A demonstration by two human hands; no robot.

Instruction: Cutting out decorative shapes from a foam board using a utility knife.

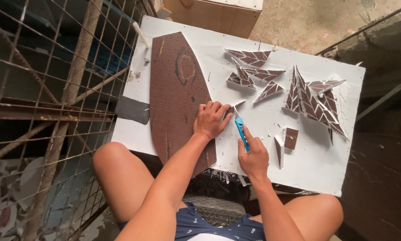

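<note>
1. My left hand [210, 119] lies flat on the right edge of the long brown board with one rounded end [177, 93], fingers [214, 107] close together and pressing down on it.
2. My right hand [253, 157] is wrapped around the blue utility knife [242, 132], fingers curled shut on its handle.
3. The knife's blade tip points away from me and sits just beside my left fingertips, at a small brown triangular offcut [237, 106] by the board's edge.
4. The board lies on the white sheet desk [316, 165], which rests over my knees.
5. To the right, well apart from my hands, lie brown pointed cut pieces with white lines [314, 100].
6. A small brown square piece [291, 137] sits just right of my knife hand.
</note>
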